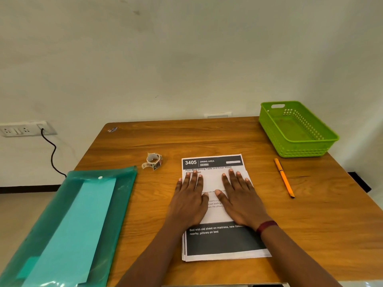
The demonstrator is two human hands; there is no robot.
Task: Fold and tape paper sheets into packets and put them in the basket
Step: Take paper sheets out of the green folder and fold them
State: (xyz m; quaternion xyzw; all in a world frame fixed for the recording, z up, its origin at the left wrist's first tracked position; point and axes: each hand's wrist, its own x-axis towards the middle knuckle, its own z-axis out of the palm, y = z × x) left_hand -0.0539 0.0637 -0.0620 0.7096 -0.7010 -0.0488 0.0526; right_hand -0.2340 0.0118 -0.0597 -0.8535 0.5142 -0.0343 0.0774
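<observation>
Table [186, 137]: sheets [219, 243] beneath flat hands [189, 200] [241, 200].

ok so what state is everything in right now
left hand, open, flat on the top sheet
right hand, open, flat on the top sheet
top sheet, folded over, lying on the stack
basket, upright, no packets in it
tape roll, on the table, loose end out
pen, lying on the table
folder, flat, light sheet inside
</observation>
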